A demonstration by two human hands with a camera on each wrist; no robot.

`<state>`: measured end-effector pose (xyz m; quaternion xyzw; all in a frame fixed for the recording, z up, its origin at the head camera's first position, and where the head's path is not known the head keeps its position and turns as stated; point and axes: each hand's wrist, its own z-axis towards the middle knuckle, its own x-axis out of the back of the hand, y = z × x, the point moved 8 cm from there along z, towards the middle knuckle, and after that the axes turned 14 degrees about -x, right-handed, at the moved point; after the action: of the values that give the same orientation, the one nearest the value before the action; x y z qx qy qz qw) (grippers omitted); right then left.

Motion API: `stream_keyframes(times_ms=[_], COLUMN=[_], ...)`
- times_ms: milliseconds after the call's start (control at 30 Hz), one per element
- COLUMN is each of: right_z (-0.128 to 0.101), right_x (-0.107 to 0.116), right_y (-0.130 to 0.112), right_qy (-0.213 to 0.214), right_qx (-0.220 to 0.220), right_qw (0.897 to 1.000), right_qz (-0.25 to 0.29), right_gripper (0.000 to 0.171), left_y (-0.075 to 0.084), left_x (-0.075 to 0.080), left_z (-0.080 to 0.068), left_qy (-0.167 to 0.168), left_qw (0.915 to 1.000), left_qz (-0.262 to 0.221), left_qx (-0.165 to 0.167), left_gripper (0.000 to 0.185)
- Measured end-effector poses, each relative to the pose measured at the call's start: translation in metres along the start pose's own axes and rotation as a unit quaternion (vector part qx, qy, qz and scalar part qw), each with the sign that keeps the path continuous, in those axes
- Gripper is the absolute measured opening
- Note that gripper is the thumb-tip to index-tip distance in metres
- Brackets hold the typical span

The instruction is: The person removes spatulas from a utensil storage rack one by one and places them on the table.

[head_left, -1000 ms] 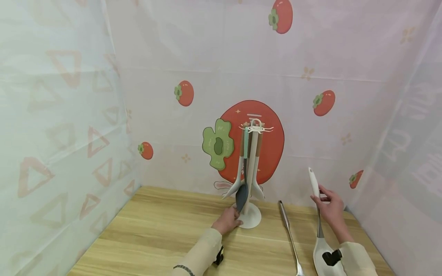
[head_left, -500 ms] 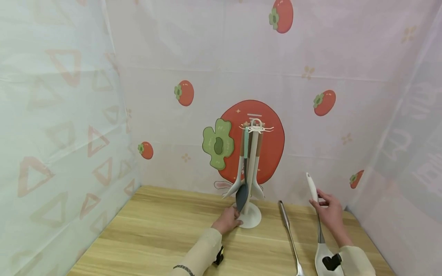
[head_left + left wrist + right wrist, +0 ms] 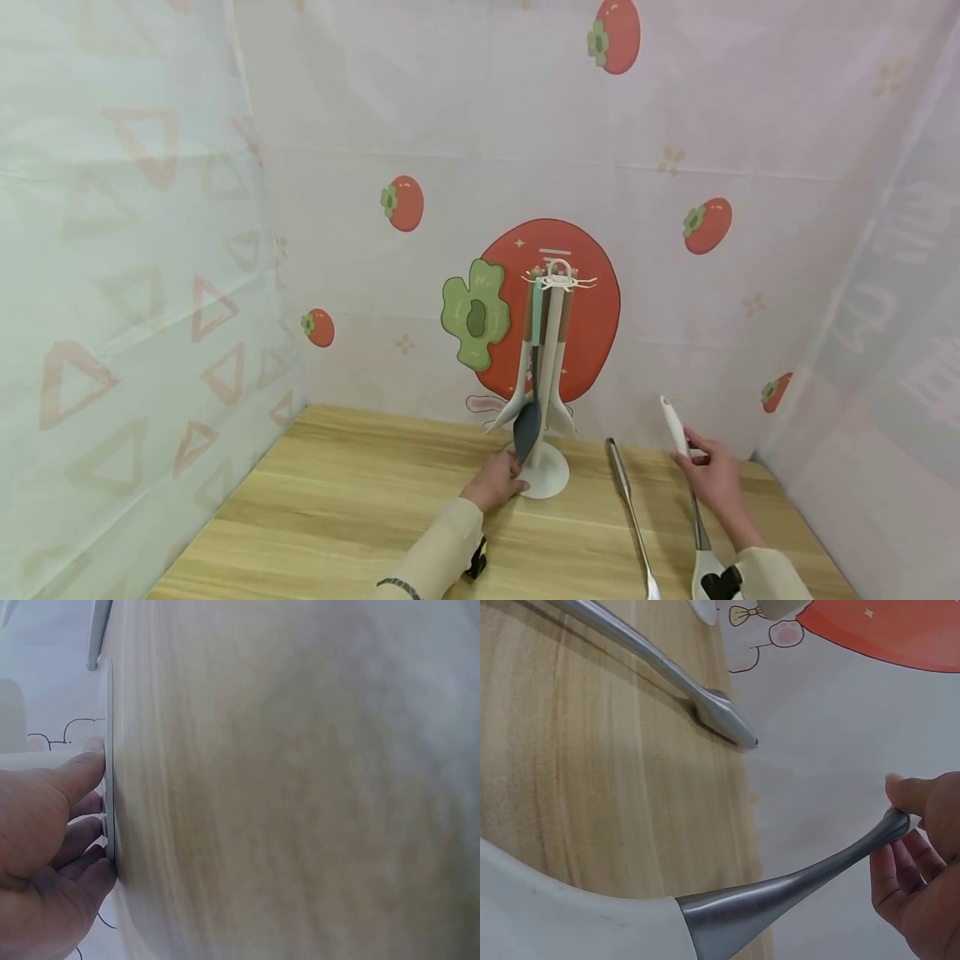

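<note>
My left hand (image 3: 493,482) rests its fingertips and thumb on the round white base (image 3: 547,477) of a utensil stand. A dark grey spoon (image 3: 527,429) with a mint handle hangs from it just above that hand, among several white-headed utensils with brown handles. On the right, my right hand (image 3: 714,479) pinches a white-handled cooking spoon (image 3: 674,425) between thumb and fingers. Its grey metal neck (image 3: 780,892) leads to a broad white head (image 3: 585,919), partly hidden by the sleeve and a black wrist device in the head view.
A long metal utensil (image 3: 632,512) lies on the wooden table (image 3: 337,500), between the stand and the cooking spoon. Patterned cloth (image 3: 360,100) closes off the back and both sides. Thin white hooks (image 3: 577,283) ring the top of the stand.
My right hand has moved down and a little left in the head view, drawing the cooking spoon towards me as its handle end sinks. My left hand stays at the stand's base.
</note>
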<state>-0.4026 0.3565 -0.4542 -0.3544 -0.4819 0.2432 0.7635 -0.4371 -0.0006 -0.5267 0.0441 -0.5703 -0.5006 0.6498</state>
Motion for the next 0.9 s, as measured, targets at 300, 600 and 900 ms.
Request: stream_keyframes(times_ms=[300, 600, 900], right_z=[-0.001, -0.004, -0.002], right_x=[0.001, 0.000, -0.011], right_y=[0.005, 0.005, 0.011], right_qy=[0.005, -0.020, -0.076], right_qx=[-0.001, -0.004, -0.023], right_qw=[1.000, 0.999, 0.995], right_qz=[-0.009, -0.027, -0.062], right_gripper=[0.051, 0.051, 0.054], left_y=[0.002, 0.002, 0.001], left_x=[0.000, 0.001, 0.001], left_z=[0.001, 0.000, -0.001], left_qy=[-0.007, -0.005, 0.001], left_qw=[1.0000, 1.0000, 1.0000], left_qz=[0.001, 0.000, 0.005], left_qx=[-0.006, 0.000, -0.002], left_gripper=[0.049, 0.050, 0.050])
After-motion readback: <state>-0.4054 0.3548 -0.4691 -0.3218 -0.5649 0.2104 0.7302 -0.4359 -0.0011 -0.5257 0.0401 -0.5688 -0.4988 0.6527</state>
